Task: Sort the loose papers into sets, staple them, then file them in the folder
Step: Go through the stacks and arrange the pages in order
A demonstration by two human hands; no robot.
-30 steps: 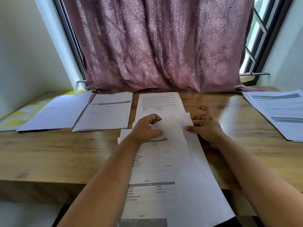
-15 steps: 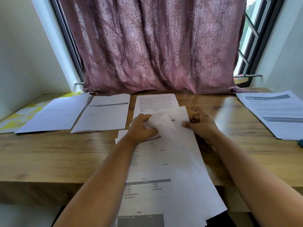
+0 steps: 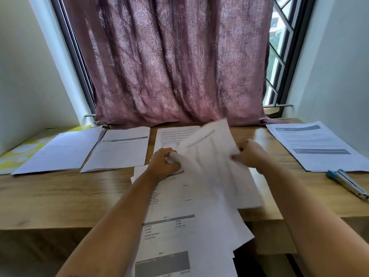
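- Lifting off the stack at centre frame, a blurred sheet is held between both hands; the stack lies on the desk and hangs over its near edge at lower centre.
- A crease or tear is judged likely, since the sheet's left corner is bunched inside the left hand while the other side is drawn rightward.
- A slide of the stack off the desk is judged possible: much of it overhangs the edge, and only the left wrist seems to weigh on it.
- Several fanned sheets at lower right could be dragged along with the lifted one and mixed.
- A misfiled page is a risk, as its print cannot be read through the blur.
- The left hand is fisted, clamped on the sheet's corner, forearm laid along the stack.
- The right hand is curled, pinching the sheet's right edge, just above the desk.
- Sorted sets are seen at upper left, another set at right, with a stapler below it.
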